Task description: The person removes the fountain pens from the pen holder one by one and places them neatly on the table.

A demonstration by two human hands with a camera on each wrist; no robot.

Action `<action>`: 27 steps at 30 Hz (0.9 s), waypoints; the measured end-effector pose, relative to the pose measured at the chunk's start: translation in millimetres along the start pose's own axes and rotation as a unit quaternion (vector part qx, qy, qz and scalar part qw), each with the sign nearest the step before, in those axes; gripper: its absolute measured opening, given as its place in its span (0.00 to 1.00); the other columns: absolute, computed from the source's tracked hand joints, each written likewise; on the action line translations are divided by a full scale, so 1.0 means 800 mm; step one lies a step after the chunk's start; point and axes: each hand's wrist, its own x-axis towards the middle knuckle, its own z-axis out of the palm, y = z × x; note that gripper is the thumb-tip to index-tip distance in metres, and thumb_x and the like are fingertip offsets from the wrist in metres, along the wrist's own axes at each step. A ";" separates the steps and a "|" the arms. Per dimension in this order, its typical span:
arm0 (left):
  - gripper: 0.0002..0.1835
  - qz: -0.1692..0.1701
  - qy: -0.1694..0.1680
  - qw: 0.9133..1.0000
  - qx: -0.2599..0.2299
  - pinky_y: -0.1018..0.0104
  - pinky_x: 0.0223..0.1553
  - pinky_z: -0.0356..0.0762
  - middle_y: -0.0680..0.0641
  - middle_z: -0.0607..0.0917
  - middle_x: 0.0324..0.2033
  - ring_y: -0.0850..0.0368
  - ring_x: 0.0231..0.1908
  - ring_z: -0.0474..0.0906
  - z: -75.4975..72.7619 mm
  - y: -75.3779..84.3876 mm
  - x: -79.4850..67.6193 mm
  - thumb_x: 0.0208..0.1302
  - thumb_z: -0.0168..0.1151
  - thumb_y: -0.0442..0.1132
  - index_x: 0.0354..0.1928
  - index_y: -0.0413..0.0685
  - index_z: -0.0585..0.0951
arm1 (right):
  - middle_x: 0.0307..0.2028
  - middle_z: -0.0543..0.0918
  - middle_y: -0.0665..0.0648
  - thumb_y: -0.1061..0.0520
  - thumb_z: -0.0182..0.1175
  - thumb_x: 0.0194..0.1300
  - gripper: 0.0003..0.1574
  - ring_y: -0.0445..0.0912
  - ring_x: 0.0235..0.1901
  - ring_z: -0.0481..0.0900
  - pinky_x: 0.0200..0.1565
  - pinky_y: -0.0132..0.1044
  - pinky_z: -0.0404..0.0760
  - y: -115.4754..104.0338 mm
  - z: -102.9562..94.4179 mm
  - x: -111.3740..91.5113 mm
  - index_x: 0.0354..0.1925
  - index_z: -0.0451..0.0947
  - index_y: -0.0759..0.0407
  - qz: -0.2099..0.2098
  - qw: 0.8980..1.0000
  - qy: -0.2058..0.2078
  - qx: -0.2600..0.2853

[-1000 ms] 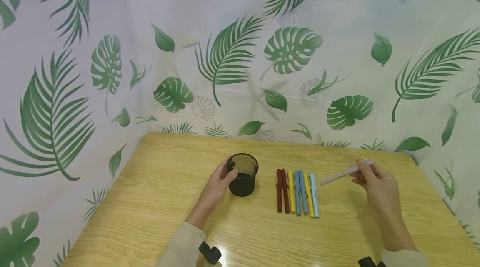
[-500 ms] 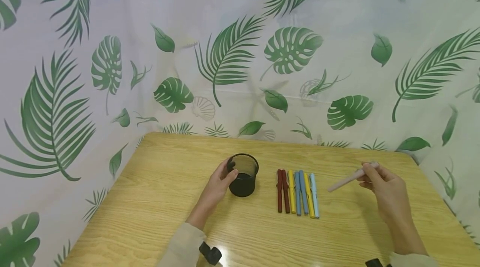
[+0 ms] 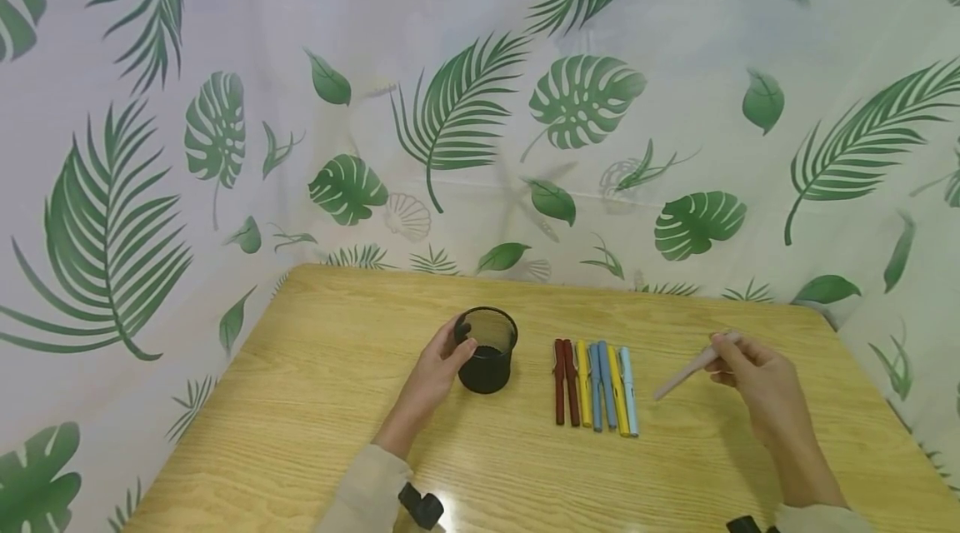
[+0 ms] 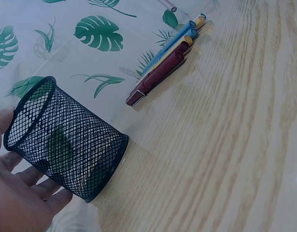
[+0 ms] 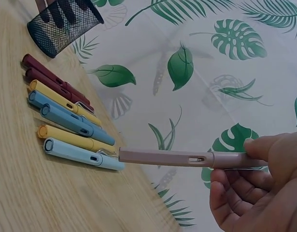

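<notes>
My left hand [image 3: 431,375] holds a black mesh pen cup [image 3: 486,371] upright on the table, thumb at the rim and fingers around its far side. In the left wrist view the mesh cup [image 4: 66,140] shows nothing inside. Above the table, my right hand [image 3: 768,391] pinches a pale pink pen [image 3: 686,373] by its cap end, the other end slanting down to the left. Between the hands lies a row of capped pens: dark red [image 3: 559,383], yellow [image 3: 583,383], blue [image 3: 596,387] and, nearest the right hand, light blue [image 3: 629,391].
The wooden table [image 3: 300,433] meets a white leaf-printed cloth [image 3: 480,141] along its back and sides. Black camera mounts [image 3: 422,506] sit at the wrists.
My right hand shifted right and then slightly back left, while the free end of the pink pen dipped lower. The left hand, the cup and the row of pens stayed in place.
</notes>
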 end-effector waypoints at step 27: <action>0.36 -0.003 0.000 1.000 0.009 0.36 0.74 0.53 0.39 0.64 0.77 0.38 0.77 0.56 -0.001 0.002 -0.002 0.79 0.58 0.50 0.81 0.52 0.58 | 0.35 0.83 0.57 0.44 0.53 0.81 0.40 0.43 0.36 0.83 0.42 0.34 0.87 0.032 0.027 0.017 0.64 0.68 0.83 0.042 0.978 -0.091 -0.184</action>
